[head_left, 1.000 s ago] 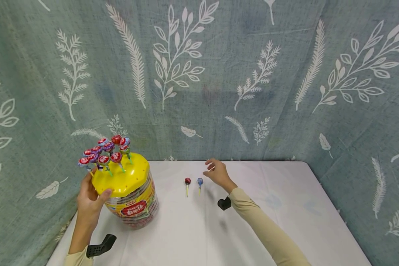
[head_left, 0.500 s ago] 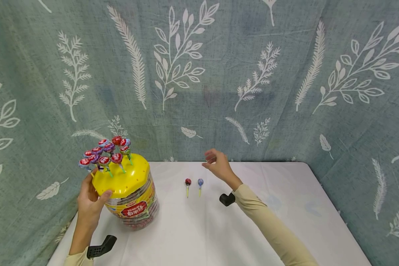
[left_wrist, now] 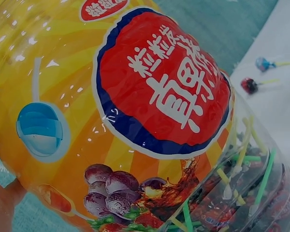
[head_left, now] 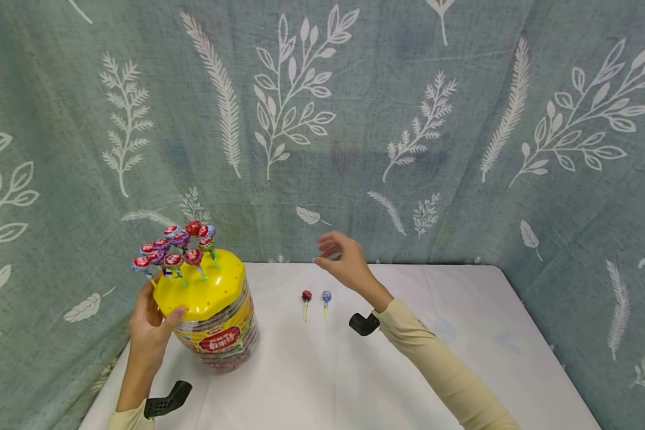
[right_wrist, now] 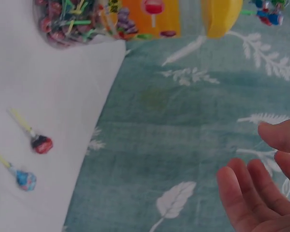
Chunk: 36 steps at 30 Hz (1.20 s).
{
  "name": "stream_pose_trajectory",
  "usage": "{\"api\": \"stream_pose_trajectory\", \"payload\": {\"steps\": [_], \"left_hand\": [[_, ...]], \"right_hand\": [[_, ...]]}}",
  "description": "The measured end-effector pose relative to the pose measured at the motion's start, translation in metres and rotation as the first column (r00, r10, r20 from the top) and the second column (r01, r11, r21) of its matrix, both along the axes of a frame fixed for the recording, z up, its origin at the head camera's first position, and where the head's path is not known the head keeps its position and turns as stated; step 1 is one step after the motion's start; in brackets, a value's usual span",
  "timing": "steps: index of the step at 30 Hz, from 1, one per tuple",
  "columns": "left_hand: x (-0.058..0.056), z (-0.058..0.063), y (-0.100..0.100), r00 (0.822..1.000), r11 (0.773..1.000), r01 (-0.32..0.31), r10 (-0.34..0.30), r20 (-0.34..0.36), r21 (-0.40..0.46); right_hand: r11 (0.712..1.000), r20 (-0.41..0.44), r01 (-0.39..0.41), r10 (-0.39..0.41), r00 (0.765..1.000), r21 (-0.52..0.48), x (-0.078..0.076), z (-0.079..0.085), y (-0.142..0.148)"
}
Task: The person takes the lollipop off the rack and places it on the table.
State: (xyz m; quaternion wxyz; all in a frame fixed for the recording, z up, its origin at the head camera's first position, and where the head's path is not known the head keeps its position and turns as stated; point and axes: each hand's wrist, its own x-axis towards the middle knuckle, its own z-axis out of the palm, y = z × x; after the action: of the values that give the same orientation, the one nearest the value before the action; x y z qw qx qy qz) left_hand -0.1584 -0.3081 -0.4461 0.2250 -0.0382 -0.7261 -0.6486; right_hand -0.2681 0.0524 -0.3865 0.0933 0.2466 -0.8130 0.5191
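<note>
My left hand point(head_left: 149, 334) grips a big clear lollipop jar point(head_left: 221, 341) at the left, thumb on the edge of its yellow lid point(head_left: 201, 297) and fingers round the side. Several wrapped lollipops point(head_left: 193, 257) stand upright in the lid's holes. My right hand point(head_left: 346, 263) hangs in the air near the back edge, fingers loosely bent and thumb apart, with nothing between them. Below and left of it, a red lollipop point(head_left: 306, 297) and a blue lollipop point(head_left: 326, 297) lie side by side on the table. In the left wrist view the jar's orange label point(left_wrist: 77, 159) fills most of the picture.
A white cloth covers the table point(head_left: 279, 382). Behind it and along both sides hangs a green curtain point(head_left: 344, 131) with white leaf prints. More lollipops point(left_wrist: 232, 193) show through the jar's clear lower wall.
My right hand has risen and moved slightly left, toward the jar. My left hand keeps its grip on the jar, and the two loose lollipops lie where they were.
</note>
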Motion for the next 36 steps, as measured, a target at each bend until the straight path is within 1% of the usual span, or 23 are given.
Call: {"api": "stream_pose_trajectory", "payload": {"steps": [6, 13, 21, 27, 31, 36], "left_hand": [[0.001, -0.002, 0.000, 1.000, 1.000, 0.006, -0.006, -0.018, -0.009], [0.000, 0.000, -0.001, 0.999, 1.000, 0.027, -0.026, -0.022, 0.002], [0.000, 0.000, -0.002, 1.000, 1.000, 0.018, -0.018, -0.014, 0.006], [0.001, 0.000, -0.002, 1.000, 1.000, 0.000, 0.000, 0.010, -0.007], [0.001, 0.000, -0.002, 1.000, 1.000, 0.001, 0.000, 0.009, -0.018], [0.001, 0.000, 0.000, 1.000, 0.999, -0.001, 0.001, -0.001, -0.033]], "right_hand": [[0.998, -0.014, -0.065, 0.064, 0.998, -0.022, 0.011, 0.012, -0.010], [0.994, -0.035, -0.103, 0.102, 0.994, -0.040, 0.019, 0.028, -0.024], [0.987, -0.051, -0.151, 0.149, 0.988, -0.052, 0.024, 0.039, -0.041], [0.979, -0.050, -0.194, 0.191, 0.980, -0.067, 0.027, 0.047, -0.053], [0.973, -0.063, -0.218, 0.214, 0.975, -0.079, 0.027, 0.050, -0.062], [0.971, -0.076, -0.230, 0.225, 0.971, -0.068, 0.028, 0.054, -0.072]]}}
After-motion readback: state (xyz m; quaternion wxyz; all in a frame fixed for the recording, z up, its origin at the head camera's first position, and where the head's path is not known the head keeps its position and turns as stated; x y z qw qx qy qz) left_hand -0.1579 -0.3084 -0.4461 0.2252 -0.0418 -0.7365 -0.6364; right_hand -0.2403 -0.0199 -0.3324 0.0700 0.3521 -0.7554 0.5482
